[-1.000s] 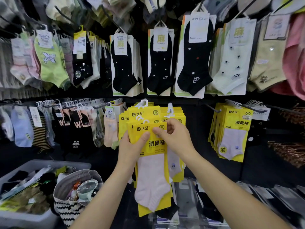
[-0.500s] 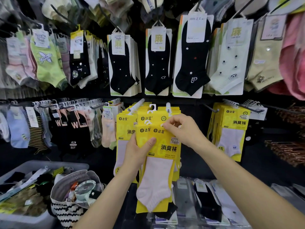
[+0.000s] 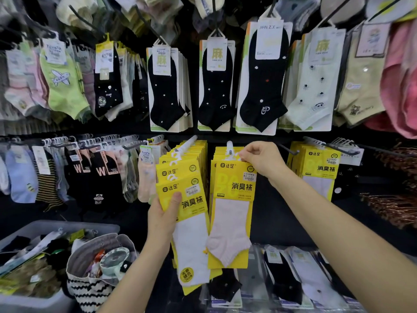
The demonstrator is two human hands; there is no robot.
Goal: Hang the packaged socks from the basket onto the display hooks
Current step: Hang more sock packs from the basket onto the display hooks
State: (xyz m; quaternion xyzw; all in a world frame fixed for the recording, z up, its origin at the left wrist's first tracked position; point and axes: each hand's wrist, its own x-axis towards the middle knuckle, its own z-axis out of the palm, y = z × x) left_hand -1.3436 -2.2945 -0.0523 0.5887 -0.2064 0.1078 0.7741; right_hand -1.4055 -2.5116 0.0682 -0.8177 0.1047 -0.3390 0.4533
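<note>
The sock packs (image 3: 234,175) are yellow, the bag (image 3: 90,290) black-and-white zigzag

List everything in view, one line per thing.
pink-sock pack: one, yellow card, at the centre hook, top pinched by right hand
held packs: at least two, yellow with white socks, in left hand
hung yellow packs: three stacks, yellow, middle row
black ankle socks: three stacks, black, upper row
bin: one, grey, lower left
bag: one, black-white zigzag, beside bin
left hand: one, gripping held packs
right hand: one, pinching pink-sock pack
</note>
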